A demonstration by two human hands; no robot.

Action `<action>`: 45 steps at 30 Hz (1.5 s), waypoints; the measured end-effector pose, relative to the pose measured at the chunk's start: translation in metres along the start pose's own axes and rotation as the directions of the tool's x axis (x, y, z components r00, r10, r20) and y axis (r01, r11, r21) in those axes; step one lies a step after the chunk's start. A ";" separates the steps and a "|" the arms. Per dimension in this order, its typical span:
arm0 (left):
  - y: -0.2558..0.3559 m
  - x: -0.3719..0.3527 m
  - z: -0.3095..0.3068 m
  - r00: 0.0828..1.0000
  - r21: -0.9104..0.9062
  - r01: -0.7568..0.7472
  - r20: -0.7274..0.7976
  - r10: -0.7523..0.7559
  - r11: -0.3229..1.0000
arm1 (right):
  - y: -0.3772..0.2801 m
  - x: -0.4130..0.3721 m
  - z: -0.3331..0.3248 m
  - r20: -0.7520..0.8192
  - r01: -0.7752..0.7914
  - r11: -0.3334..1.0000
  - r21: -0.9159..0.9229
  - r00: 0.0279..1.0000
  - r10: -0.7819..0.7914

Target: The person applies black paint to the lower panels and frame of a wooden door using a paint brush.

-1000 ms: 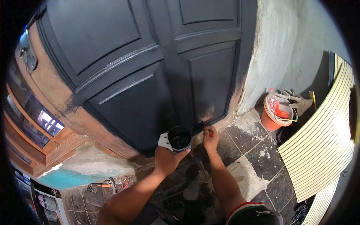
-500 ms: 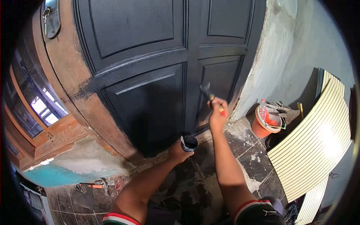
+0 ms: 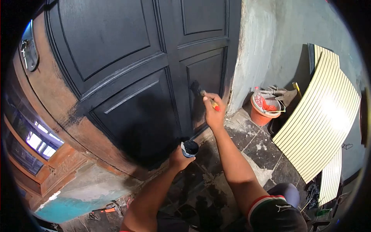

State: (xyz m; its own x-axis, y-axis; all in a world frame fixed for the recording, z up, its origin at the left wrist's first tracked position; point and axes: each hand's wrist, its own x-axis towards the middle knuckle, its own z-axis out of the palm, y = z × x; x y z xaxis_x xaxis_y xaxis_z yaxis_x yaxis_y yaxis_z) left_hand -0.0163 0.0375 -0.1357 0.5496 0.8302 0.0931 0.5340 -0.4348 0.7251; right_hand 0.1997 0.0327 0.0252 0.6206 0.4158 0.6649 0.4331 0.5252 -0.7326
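A panelled door [image 3: 116, 34], mostly dark with bare reddish wood along its left edge, fills the upper view. My right hand [image 3: 215, 110] is closed round a paintbrush [image 3: 215, 105] with a red and yellow handle; its dark bristles are at the lower right panel. Lower down, my left hand [image 3: 181, 157] grips a small cup [image 3: 190, 148] holding dark paint, just in front of the door's bottom edge.
An orange bucket [image 3: 259, 116] with a plastic bottle stands by the right wall. Striped cream panels [image 3: 317, 116] lean at the right. A hammer [image 3: 108, 210] lies on the floor at lower left. A metal door handle [image 3: 28, 54] is at upper left.
The view has shifted, with the door now further left. My right hand and the brush have moved slightly down the panel. The cup's dark opening is turned more towards the camera.
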 end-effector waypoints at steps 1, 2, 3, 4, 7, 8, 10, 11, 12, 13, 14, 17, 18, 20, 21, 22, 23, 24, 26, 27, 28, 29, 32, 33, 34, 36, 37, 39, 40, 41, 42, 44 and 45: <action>0.001 0.000 -0.003 1.000 -0.023 -0.017 0.018 0.017 1.000 | 0.017 -0.009 -0.009 0.075 0.127 0.989 -0.070 0.990 -0.121; 0.002 -0.001 -0.006 0.999 -0.043 -0.033 0.036 0.034 0.999 | 0.033 -0.020 -0.018 0.157 0.254 0.959 -0.130 0.960 -0.233; 0.004 -0.001 -0.009 0.997 -0.064 -0.048 0.054 0.052 0.997 | 0.042 -0.035 -0.030 0.283 0.147 0.975 -0.164 0.954 -0.096; 0.010 -0.002 -0.014 0.998 -0.036 -0.049 0.048 0.051 0.998 | 0.048 -0.041 -0.042 0.385 0.183 0.949 -0.256 0.920 -0.073; 0.024 0.002 -0.024 0.998 0.024 -0.056 0.031 0.055 0.998 | 0.046 -0.034 -0.056 0.601 0.337 0.848 -0.409 0.799 -0.028; 0.025 0.005 -0.024 0.998 0.028 -0.053 0.034 0.052 0.998 | 0.036 -0.019 -0.052 0.640 0.406 0.819 -0.404 0.766 -0.064; 0.025 0.007 -0.022 0.998 0.023 -0.057 0.037 0.056 0.998 | 0.006 0.014 -0.041 0.719 0.533 0.754 -0.385 0.685 -0.117; 0.023 0.010 -0.021 0.997 0.018 -0.066 0.038 0.065 0.998 | -0.002 0.029 -0.035 0.689 0.526 0.765 -0.371 0.708 -0.152; 0.023 0.013 -0.020 0.997 0.011 -0.075 0.038 0.074 0.997 | -0.011 0.042 -0.031 0.659 0.521 0.775 -0.357 0.729 -0.187; 0.024 0.013 -0.020 0.996 -0.008 -0.067 0.054 0.067 0.998 | -0.027 0.051 -0.030 0.621 0.528 0.768 -0.362 0.751 -0.224; 0.022 0.014 -0.018 0.996 -0.011 -0.084 0.037 0.084 0.996 | -0.029 0.051 -0.032 0.587 0.567 0.743 -0.356 0.754 -0.294; 0.019 0.017 -0.013 0.995 0.007 -0.097 0.024 0.096 0.995 | -0.021 0.038 -0.044 0.562 0.683 0.630 -0.370 0.704 -0.434; 0.020 0.018 -0.014 0.997 0.028 -0.072 0.043 0.071 0.997 | -0.002 0.023 -0.052 0.635 0.691 0.614 -0.380 0.678 -0.370; 0.021 0.016 -0.016 0.997 0.038 -0.064 0.055 0.062 0.997 | 0.039 -0.005 -0.069 0.758 0.708 0.584 -0.396 0.611 -0.227; 0.021 0.016 -0.016 0.996 0.023 -0.082 0.044 0.081 0.996 | 0.042 -0.012 -0.075 0.824 0.665 0.567 -0.485 0.566 0.042; 0.022 0.017 -0.017 0.994 0.009 -0.103 0.030 0.102 0.995 | 0.046 -0.016 -0.080 0.820 0.633 0.524 -0.570 0.484 0.306; 0.022 0.018 -0.017 0.995 0.012 -0.088 0.038 0.088 0.996 | 0.051 -0.017 -0.082 0.748 0.613 0.459 -0.643 0.373 0.550; 0.022 0.018 -0.017 0.996 0.016 -0.072 0.047 0.071 0.997 | 0.056 -0.013 -0.082 0.831 0.647 0.522 -0.557 0.437 0.345; 0.019 0.020 -0.013 0.996 0.008 -0.068 0.054 0.067 0.998 | 0.069 0.002 -0.082 0.859 0.731 0.579 -0.360 0.502 -0.101; 0.016 0.020 -0.011 0.996 -0.003 -0.079 0.050 0.079 0.997 | 0.040 0.016 -0.070 0.769 0.723 0.576 -0.382 0.594 -0.235; 0.013 0.020 -0.009 0.995 -0.012 -0.089 0.050 0.089 0.996 | 0.012 0.028 -0.060 0.686 0.673 0.645 -0.362 0.661 -0.304; 0.011 0.019 -0.007 0.994 -0.020 -0.087 0.061 0.088 0.996 | -0.012 0.039 -0.051 0.589 0.623 0.709 -0.332 0.723 -0.359; 0.007 0.021 -0.002 0.993 -0.025 -0.086 0.085 0.088 0.996 | -0.010 0.030 -0.030 0.253 0.379 0.897 -0.230 0.913 -0.321; 0.005 0.022 0.001 0.992 -0.013 -0.083 0.089 0.084 0.996 | 0.002 0.020 -0.028 0.135 0.278 0.944 -0.175 0.957 -0.257; 0.003 0.022 0.002 0.992 0.001 -0.081 0.092 0.081 0.997 | 0.022 0.004 -0.029 0.058 0.098 0.984 -0.147 0.994 -0.090; 0.004 0.022 0.004 0.994 0.046 -0.054 0.096 0.050 0.997 | 0.085 -0.047 -0.031 -0.074 -0.262 0.964 -0.047 0.963 0.258; 0.006 0.022 0.005 0.995 0.067 -0.042 0.094 0.035 0.997 | 0.129 -0.075 -0.038 -0.125 -0.451 0.892 0.021 0.884 0.450; 0.007 0.019 0.003 0.993 0.082 -0.098 0.068 0.092 0.992 | 0.186 -0.111 -0.060 -0.205 -0.677 0.734 0.060 0.711 0.673; 0.006 0.017 0.004 0.991 0.087 -0.124 0.055 0.120 0.988 | 0.190 -0.114 -0.069 -0.254 -0.735 0.678 0.024 0.651 0.715; 0.001 0.016 0.006 0.989 0.028 -0.124 0.080 0.122 0.992 | 0.197 -0.112 -0.072 -0.318 -0.743 0.664 -0.089 0.653 0.688; -0.006 0.015 0.008 0.987 -0.032 -0.121 0.107 0.124 0.992 | 0.196 -0.105 -0.073 -0.379 -0.747 0.633 -0.201 0.656 0.653; -0.009 0.011 0.007 0.984 -0.076 -0.078 0.154 0.089 0.994 | 0.189 -0.081 -0.062 -0.391 -0.647 0.717 -0.261 0.750 0.534; -0.004 0.007 0.004 0.984 -0.060 -0.041 0.173 0.051 0.997 | 0.182 -0.065 -0.047 -0.354 -0.528 0.824 -0.206 0.825 0.440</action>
State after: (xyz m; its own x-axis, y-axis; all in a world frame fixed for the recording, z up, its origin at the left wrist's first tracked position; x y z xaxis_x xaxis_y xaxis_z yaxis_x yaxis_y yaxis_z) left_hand -0.0121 0.0434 -0.1403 0.6789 0.7342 0.0102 0.4714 -0.4465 0.7605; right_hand 0.2689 0.0667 -0.1581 0.9343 0.3111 0.1742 0.1637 0.0598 -0.9847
